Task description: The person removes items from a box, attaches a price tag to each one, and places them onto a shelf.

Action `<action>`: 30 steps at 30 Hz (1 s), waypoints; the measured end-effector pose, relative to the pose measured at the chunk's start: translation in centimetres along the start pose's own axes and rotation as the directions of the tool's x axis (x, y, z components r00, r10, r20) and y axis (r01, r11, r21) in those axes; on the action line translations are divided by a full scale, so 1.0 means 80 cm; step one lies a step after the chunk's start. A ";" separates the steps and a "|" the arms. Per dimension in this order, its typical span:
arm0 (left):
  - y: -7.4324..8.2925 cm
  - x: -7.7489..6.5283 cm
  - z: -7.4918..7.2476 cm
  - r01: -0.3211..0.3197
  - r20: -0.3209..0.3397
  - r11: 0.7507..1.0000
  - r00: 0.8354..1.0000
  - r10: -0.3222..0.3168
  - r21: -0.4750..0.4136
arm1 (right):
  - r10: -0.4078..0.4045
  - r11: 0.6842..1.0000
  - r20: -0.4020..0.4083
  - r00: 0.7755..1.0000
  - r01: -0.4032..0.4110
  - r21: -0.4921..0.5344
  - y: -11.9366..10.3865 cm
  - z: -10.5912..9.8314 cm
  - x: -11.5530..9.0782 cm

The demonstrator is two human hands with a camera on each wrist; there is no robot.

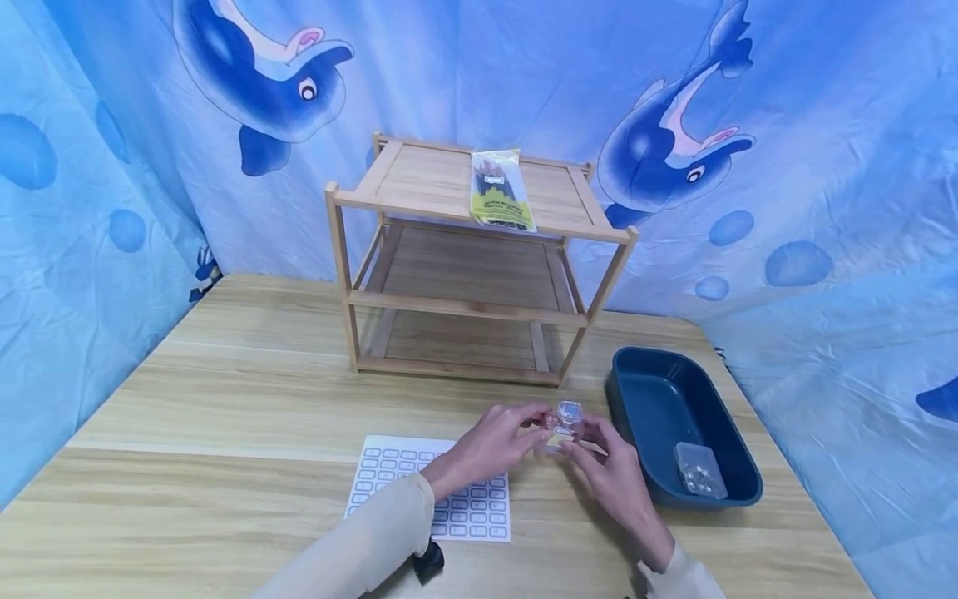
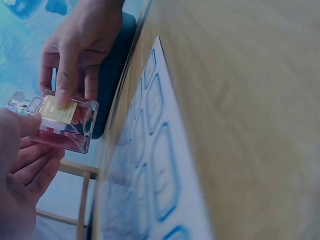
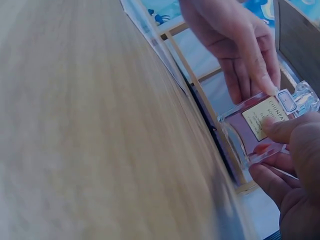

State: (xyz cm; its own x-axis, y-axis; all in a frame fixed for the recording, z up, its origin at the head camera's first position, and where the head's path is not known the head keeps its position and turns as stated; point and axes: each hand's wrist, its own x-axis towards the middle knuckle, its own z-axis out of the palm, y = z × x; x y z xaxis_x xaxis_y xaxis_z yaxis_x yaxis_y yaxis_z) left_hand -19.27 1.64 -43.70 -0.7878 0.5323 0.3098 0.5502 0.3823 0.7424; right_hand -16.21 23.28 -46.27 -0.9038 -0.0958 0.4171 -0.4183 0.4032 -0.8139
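A clear glass perfume bottle [image 1: 561, 434] with pinkish liquid, a faceted clear stopper and a yellow printed label [image 3: 261, 117] is held between both hands over the table. My left hand [image 1: 497, 441] pinches its upper side, the thumb at a small blue-bordered sticker [image 3: 287, 101] just below the neck. On the other side my right hand [image 1: 617, 474] grips the bottle, thumb across the yellow label and fingers behind. Under the left forearm lies a white sheet of blue-bordered stickers [image 1: 382, 470], partly hidden by the arm.
To the right stands a dark blue basin [image 1: 651, 399] containing a clear plastic box of small pieces [image 1: 699, 470]. A wooden three-tier rack [image 1: 464, 308] rises at the back, with a yellow-and-black packet [image 1: 497, 191] on top. Dolphin-printed blue cloth surrounds the table.
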 end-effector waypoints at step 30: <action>-0.014 -0.038 -0.141 -0.280 -0.555 0.954 0.780 0.288 0.102 | -0.157 0.988 -0.028 0.987 0.157 0.009 -0.047 -0.006 0.030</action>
State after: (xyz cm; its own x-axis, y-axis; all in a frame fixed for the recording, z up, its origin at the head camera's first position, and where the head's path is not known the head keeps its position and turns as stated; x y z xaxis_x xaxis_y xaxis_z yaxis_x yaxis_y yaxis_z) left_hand -20.62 -8.90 -38.77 -0.6096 0.1063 0.7855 0.7742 0.2926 0.5612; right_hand -16.75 21.95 -42.08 -0.8242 -0.1319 0.5507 -0.5558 0.3746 -0.7421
